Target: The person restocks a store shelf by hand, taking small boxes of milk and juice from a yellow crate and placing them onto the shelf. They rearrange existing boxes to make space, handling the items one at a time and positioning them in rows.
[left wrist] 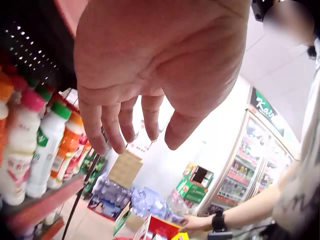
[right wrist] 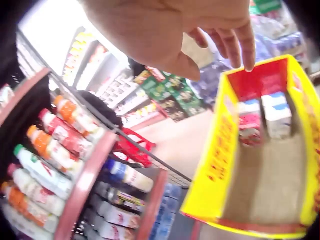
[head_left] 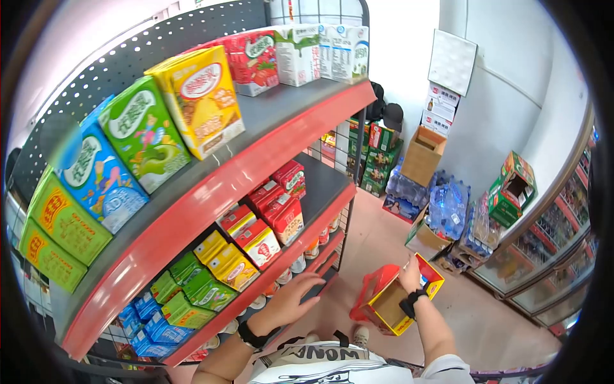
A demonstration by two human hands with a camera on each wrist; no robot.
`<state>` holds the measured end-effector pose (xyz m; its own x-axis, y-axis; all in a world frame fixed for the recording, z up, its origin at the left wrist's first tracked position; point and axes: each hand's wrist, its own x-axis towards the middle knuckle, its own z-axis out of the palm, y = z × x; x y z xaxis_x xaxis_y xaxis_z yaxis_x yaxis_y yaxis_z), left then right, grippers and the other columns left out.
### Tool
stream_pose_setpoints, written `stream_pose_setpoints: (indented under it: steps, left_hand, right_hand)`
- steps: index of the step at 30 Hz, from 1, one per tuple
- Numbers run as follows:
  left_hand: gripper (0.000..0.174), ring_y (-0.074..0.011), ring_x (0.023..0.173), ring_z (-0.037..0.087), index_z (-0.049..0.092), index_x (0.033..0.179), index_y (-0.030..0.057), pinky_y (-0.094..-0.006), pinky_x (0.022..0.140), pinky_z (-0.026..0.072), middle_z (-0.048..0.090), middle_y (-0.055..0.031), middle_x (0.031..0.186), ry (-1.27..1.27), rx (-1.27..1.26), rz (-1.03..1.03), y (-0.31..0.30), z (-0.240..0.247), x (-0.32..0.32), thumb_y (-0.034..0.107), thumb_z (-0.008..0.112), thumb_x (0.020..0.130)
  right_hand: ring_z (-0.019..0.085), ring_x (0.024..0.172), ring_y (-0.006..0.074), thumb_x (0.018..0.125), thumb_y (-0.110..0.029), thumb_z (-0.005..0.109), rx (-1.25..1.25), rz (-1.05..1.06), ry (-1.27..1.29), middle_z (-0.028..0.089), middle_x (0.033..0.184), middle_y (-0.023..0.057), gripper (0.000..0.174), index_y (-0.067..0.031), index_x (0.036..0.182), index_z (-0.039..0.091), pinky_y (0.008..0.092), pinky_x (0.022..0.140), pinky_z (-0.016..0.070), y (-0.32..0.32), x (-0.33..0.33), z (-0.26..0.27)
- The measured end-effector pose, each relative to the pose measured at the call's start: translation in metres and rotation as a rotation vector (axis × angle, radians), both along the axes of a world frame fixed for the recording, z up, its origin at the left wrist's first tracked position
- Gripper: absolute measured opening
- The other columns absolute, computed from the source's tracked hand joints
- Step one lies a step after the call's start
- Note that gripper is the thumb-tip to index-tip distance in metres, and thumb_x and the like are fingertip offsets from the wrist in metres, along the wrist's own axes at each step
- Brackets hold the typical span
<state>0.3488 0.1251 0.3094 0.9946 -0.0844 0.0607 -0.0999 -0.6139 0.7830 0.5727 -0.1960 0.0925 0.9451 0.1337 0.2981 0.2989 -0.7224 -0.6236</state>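
Note:
My left hand [head_left: 288,306] is held palm down near the front of the lower shelf, fingers loosely extended with nothing in them. Its palm and hanging fingers fill the top of the left wrist view. My right hand [head_left: 409,275] reaches over the far end of a yellow cardboard box [right wrist: 227,165] with red inner ends. In the right wrist view its fingers hang loosely, tips right at the box's corner. Inside the box stand a red-and-white carton [right wrist: 250,125] and a white-and-blue carton [right wrist: 276,115]. A red plastic item [head_left: 374,288] shows beside and under the box.
Drink cartons [head_left: 198,102] line the top shelf [head_left: 268,147]; smaller cartons [head_left: 230,262] in several colours fill the shelf below. Bottles [right wrist: 50,155] stand on further shelves. Bottle packs [head_left: 448,208] and cardboard boxes [head_left: 422,153] stack along the wall. Glass-door fridges [head_left: 550,237] stand right.

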Motion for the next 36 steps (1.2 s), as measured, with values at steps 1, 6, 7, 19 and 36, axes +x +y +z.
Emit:
stream_pose_setpoints:
  steps: [1,6,7,19,36]
  left_hand:
    - [0.036,-0.027,0.108,0.053,0.054,0.117,0.0066,-0.0352,0.087,0.0456,0.051,-0.0114,0.119,-0.147,0.034,0.011,-0.001,0.012,0.002,0.012,0.063,0.082]
    - [0.038,-0.0308,0.105,0.052,0.056,0.114,0.0051,-0.0396,0.087,0.0419,0.056,-0.0123,0.111,-0.563,0.226,0.303,-0.004,0.084,0.015,0.008,0.064,0.078]
    - [0.038,-0.0311,0.105,0.051,0.056,0.113,0.0046,-0.0407,0.088,0.0402,0.057,-0.0123,0.11,-0.571,0.353,0.375,-0.001,0.099,0.019,0.009,0.064,0.077]
    - [0.054,-0.026,0.105,0.049,0.054,0.118,0.0056,-0.045,0.09,0.032,0.059,-0.0097,0.107,-0.169,1.005,0.71,0.031,0.089,0.066,0.034,0.068,0.074]
    - [0.037,-0.0354,0.101,0.053,0.053,0.106,0.0027,-0.0434,0.084,0.0431,0.059,-0.016,0.103,-0.509,0.398,0.387,-0.011,0.102,0.077,0.005,0.067,0.072]
  right_hand:
    - [0.051,0.107,0.04,0.076,-0.001,0.055,0.062,0.075,0.122,0.048,0.121,0.0251,0.057,-0.0012,0.13,0.037,0.041,0.091,0.0434,0.028,0.004,0.05]
    - [0.049,0.113,0.0377,0.076,0.004,0.052,0.229,0.472,-0.13,0.045,0.127,0.0233,0.059,-0.0008,0.132,0.034,0.0403,0.09,0.0443,0.159,0.025,0.202]
    - [0.048,0.115,0.0357,0.075,0.005,0.053,0.187,0.533,-0.239,0.044,0.128,0.0224,0.062,-0.0011,0.133,0.033,0.0378,0.088,0.0455,0.181,0.029,0.227]
    - [0.045,0.115,0.0329,0.067,-0.004,0.063,-0.4,0.791,-0.709,0.047,0.124,0.0159,0.066,-0.0026,0.13,0.042,0.0412,0.089,0.0443,0.307,0.034,0.283]
    - [0.056,0.092,0.0363,0.069,-0.004,0.065,0.2,0.192,-0.286,0.055,0.099,0.0142,0.036,-0.0055,0.102,0.051,0.043,0.077,0.0463,0.075,-0.034,0.235]
